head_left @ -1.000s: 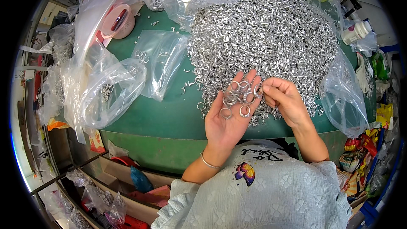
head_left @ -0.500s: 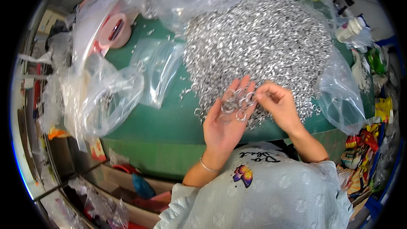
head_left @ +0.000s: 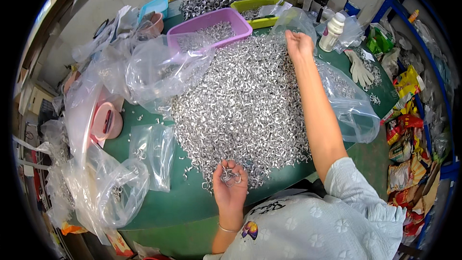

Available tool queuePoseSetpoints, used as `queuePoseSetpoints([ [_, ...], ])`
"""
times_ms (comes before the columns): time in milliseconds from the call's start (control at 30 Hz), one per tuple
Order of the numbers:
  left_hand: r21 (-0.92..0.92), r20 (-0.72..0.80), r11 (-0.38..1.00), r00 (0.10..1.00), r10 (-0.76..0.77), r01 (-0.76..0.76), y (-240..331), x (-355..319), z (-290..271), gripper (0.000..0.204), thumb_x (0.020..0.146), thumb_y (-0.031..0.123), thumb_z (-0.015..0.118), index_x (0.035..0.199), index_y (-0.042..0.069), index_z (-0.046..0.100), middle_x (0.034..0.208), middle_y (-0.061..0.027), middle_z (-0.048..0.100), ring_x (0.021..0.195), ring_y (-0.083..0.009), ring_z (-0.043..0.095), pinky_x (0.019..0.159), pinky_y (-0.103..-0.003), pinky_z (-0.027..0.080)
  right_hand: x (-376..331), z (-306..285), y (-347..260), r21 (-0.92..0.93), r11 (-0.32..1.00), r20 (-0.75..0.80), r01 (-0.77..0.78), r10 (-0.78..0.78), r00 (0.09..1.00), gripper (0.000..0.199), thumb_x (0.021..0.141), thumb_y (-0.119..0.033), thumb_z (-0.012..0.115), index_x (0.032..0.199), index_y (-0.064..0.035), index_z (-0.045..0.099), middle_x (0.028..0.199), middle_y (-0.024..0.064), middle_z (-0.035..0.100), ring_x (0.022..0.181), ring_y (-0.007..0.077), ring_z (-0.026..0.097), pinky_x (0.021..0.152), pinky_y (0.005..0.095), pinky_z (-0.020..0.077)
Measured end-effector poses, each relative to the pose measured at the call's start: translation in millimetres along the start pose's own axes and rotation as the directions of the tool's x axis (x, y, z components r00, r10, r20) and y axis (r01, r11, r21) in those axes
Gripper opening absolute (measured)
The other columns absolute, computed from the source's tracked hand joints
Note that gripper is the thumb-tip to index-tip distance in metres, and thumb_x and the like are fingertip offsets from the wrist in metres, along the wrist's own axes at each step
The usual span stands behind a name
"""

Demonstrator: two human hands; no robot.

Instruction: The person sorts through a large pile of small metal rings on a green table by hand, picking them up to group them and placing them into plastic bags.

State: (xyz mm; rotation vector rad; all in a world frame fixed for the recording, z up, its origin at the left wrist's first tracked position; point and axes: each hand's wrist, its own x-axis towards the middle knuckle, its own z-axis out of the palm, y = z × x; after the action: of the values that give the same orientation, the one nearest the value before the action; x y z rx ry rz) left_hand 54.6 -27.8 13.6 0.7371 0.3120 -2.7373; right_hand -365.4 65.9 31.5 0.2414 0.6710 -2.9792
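My left hand (head_left: 230, 188) lies palm up at the near edge of the green surface (head_left: 183, 202), cupped around a small cluster of metal rings (head_left: 229, 175). The big heap of rings (head_left: 245, 101) spreads just beyond it. My right hand (head_left: 298, 44) reaches far across the heap, fingers pinched on the edge of a clear plastic bag (head_left: 293, 19), near the purple tray (head_left: 211, 26).
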Motion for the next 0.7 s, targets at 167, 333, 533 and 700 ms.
queuePoseSetpoints([
  [167,0.026,0.047,1.0,0.999,0.003,-0.005,8,2,-9,0.008,0.086,0.014,0.051,0.089,0.007,0.053,0.084,-0.0058,0.051,0.075,-0.0168,0.05,0.072,-0.032,0.048,9,16,20,-0.354,0.884,0.06,0.305,-0.304,0.951,0.061,0.083,0.01,0.036,0.138,0.0062,0.01,0.137,0.0228,0.027,0.124,0.0322,0.036,0.104,0.0411,0.031],
  [333,-0.009,-0.023,0.996,0.996,0.089,-0.089,22,-8,-20,0.012,0.083,0.011,0.054,0.093,0.006,0.053,0.075,-0.005,0.048,0.071,-0.016,0.047,0.07,-0.029,0.046,-121,6,57,-0.776,0.511,0.408,0.37,-0.041,0.912,0.058,0.087,-0.008,0.051,0.139,-0.0015,0.025,0.143,0.0187,0.027,0.13,0.0279,0.032,0.105,0.0372,0.0304],
  [533,0.094,0.214,0.96,0.947,0.239,-0.264,55,-29,-38,0.026,0.08,0.011,0.052,0.105,0.005,0.051,0.063,-0.0011,0.038,0.062,-0.0131,0.036,0.058,-0.024,0.035,-257,-1,51,-0.723,0.393,0.689,0.569,0.478,0.545,0.024,0.086,-0.002,0.048,0.108,0.0021,0.058,0.11,0.0128,0.058,0.102,0.0225,0.055,0.087,0.0312,0.0427],
  [700,0.043,0.078,0.822,0.822,0.564,-0.568,104,-69,-50,0.03,0.081,0.011,0.053,0.109,0.001,0.048,0.079,-0.0045,0.051,0.063,-0.0139,0.049,0.053,-0.024,0.046,-299,-8,44,-0.76,0.38,0.606,0.527,0.706,0.365,0.019,0.084,-0.002,0.05,0.098,0.0036,0.061,0.091,0.012,0.064,0.086,0.0198,0.061,0.079,0.03,0.0458],
])
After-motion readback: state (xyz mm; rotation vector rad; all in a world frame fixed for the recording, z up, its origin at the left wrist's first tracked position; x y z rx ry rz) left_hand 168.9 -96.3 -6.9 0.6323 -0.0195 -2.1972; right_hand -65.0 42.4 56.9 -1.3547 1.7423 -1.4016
